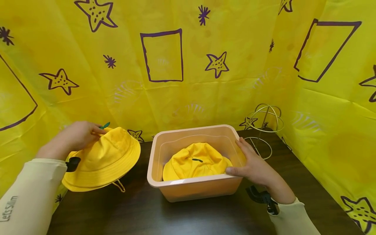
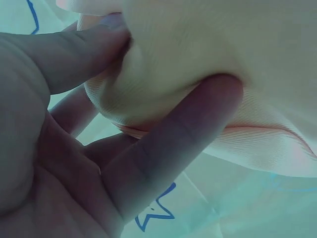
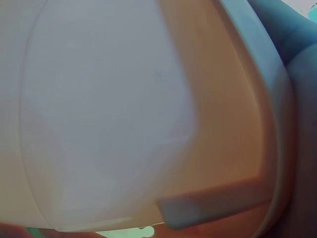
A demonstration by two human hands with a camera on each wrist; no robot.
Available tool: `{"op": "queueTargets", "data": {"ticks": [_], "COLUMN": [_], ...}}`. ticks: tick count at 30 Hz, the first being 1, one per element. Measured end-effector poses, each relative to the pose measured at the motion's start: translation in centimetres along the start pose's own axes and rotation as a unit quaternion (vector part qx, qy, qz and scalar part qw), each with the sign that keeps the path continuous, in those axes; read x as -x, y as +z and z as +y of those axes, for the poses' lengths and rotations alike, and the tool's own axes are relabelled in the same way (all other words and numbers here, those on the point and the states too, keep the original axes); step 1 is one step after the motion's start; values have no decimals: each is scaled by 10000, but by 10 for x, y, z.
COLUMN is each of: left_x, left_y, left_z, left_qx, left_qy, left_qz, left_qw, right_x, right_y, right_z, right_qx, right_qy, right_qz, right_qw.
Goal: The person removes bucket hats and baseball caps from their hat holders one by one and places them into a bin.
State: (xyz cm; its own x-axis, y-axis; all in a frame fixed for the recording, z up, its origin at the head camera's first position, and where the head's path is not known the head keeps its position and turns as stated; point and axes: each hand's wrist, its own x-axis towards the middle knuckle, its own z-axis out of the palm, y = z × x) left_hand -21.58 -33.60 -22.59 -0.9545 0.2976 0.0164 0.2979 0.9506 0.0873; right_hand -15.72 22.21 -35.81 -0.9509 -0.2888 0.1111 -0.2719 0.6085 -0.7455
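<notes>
My left hand [image 1: 77, 137] holds a yellow bucket hat [image 1: 117, 153] by the crown, at the left of the head view. A green leaf tab stands up near its fingertips, and a thin strap loop hangs below the brim. In the left wrist view, thumb and fingers pinch the hat's fabric [image 2: 168, 54] into folds. My right hand [image 1: 254, 163] grips the near right corner of a peach plastic bin [image 1: 202, 189], thumb on the front rim and fingers along the right rim. Inside the bin lies another yellow hat [image 1: 185, 164] with a dark green leaf tab on top.
The bin stands on a dark wooden table [image 1: 132, 212]. Behind it to the right is a gold wire stand [image 1: 264, 130] with rounded loops. A yellow cloth [image 1: 164, 107] printed with stars and frames hangs at the back and sides.
</notes>
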Motion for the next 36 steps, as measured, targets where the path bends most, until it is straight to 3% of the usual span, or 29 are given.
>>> {"op": "queueTargets", "data": {"ticks": [8, 15, 23, 32, 36], "left_x": [2, 6, 12, 20, 25], "left_y": [0, -5, -13, -23, -27], "left_z": [-3, -2, -6, -13, -16], "left_qx": [56, 582, 820, 388, 435], "left_qy": [19, -273, -505, -626, -787], "left_qz": [58, -70, 68, 482, 619], "left_qw": [10000, 9979, 9953, 9961, 9940], "right_x": [0, 0, 0, -1, -1], "right_y": [0, 0, 0, -1, -1], "right_z": [0, 0, 0, 0, -1], "right_qx": [4, 35, 57, 198, 157], "right_qy": [-32, -36, -59, -44, -46], "right_qz": [8, -2, 15, 2, -7], "right_qw": [10000, 10000, 10000, 9998, 9999]}}
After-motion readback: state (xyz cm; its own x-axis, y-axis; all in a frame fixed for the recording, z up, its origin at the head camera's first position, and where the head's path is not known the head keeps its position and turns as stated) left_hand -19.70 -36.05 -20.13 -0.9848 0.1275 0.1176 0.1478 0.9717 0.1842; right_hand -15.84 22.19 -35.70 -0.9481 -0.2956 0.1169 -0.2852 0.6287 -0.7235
